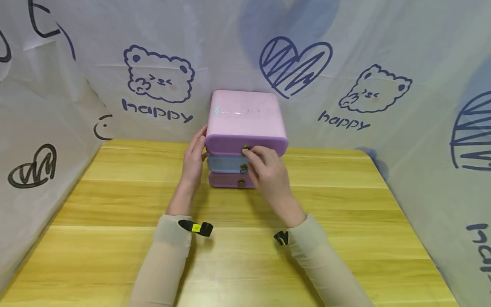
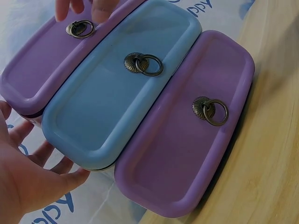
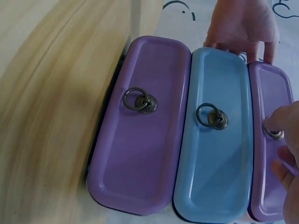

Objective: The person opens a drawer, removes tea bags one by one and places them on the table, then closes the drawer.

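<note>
A small chest of drawers (image 1: 245, 113) stands against the back cloth, with a pink top and three stacked drawers. The top drawer (image 1: 222, 145) is purple, the middle drawer (image 2: 107, 88) light blue, the bottom drawer (image 3: 140, 140) purple; all look pushed in. Each carries a brass ring pull. My right hand (image 1: 270, 172) has its fingertips at the top drawer's ring pull (image 2: 84, 29) and appears to pinch it; part of the grip is hidden. With fairly straight fingers, my left hand (image 1: 192, 162) rests on the chest's left side.
The chest stands near the back edge of a wooden table (image 1: 238, 264). A white cloth (image 1: 226, 47) printed with bears and hearts hangs behind and at both sides. Black straps circle both wrists, over light sleeves (image 1: 161, 260).
</note>
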A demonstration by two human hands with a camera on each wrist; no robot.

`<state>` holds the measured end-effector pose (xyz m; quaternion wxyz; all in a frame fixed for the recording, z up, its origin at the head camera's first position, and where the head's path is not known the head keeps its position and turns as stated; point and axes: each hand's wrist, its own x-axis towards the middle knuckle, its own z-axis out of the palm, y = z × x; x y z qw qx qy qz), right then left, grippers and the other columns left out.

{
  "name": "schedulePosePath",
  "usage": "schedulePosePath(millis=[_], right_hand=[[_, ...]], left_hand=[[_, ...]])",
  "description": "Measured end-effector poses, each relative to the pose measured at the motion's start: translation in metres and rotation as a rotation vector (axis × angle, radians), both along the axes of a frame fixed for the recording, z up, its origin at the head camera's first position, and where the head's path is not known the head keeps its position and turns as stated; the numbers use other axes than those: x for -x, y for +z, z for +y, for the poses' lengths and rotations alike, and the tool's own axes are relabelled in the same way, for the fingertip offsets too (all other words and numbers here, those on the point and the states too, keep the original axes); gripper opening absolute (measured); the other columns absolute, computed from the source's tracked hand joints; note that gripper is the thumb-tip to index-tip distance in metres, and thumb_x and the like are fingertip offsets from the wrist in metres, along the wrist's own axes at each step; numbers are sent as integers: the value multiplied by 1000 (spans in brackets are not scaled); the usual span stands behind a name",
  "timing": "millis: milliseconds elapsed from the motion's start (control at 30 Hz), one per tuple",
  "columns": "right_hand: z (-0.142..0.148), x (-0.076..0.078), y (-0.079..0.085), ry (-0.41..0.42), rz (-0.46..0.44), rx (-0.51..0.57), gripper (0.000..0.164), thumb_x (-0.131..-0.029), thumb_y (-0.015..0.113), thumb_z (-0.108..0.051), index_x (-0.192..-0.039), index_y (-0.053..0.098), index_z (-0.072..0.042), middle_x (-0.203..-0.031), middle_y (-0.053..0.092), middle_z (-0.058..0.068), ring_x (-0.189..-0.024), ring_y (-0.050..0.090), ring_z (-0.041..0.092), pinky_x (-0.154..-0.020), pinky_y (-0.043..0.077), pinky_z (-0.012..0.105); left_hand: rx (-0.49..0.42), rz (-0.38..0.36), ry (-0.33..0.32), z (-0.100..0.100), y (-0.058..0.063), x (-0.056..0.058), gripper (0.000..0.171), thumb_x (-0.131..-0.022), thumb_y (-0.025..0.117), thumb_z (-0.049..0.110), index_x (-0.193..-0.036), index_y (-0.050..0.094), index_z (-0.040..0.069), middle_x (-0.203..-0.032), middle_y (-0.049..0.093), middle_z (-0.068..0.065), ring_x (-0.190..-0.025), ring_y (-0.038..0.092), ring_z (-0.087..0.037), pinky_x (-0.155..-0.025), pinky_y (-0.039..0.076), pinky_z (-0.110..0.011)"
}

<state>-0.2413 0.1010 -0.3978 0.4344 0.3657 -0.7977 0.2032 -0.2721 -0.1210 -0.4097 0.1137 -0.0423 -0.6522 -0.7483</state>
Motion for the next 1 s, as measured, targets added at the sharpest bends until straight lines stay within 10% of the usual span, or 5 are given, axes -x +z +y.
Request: schedulePosePath(millis=[1000], right_hand=[[-24,13,-5,-36,22,128,11,-92,73,1,-103,75,1,-104,61,17,-90,61,34,-80,57,41]], left_hand=[[-10,5,-17,0,4,-4,51,-112,38,33,-160,42,15,-163,43,-3,-146,42,-18,-117,39,-46]])
